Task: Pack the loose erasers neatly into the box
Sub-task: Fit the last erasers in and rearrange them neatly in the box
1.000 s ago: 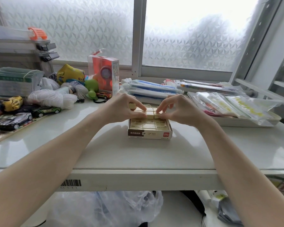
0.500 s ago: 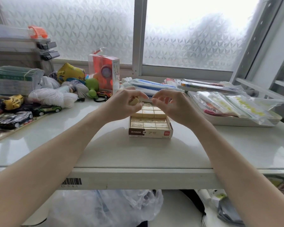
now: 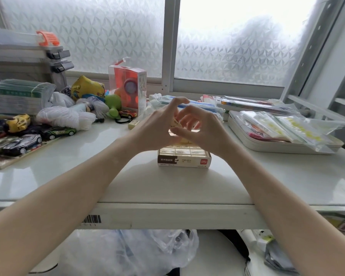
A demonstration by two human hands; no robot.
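Observation:
A small open eraser box with a brown and red label sits at the middle of the white table. Rows of cream erasers fill its near part; its far part is hidden behind my hands. My left hand is raised above the box and pinches one cream eraser in its fingertips. My right hand is lifted beside it, fingers curled and touching that same eraser. One loose eraser lies on the table to the left of my left hand.
Toy cars, white yarn, a green toy and an orange boxed toy crowd the left side. A white tray of plastic bags stands at the right. Wrapped packets lie along the window sill behind.
Both hands have risen from the top of the box. My left hand lifted an eraser clear of the box, and my right hand has closed in on it.

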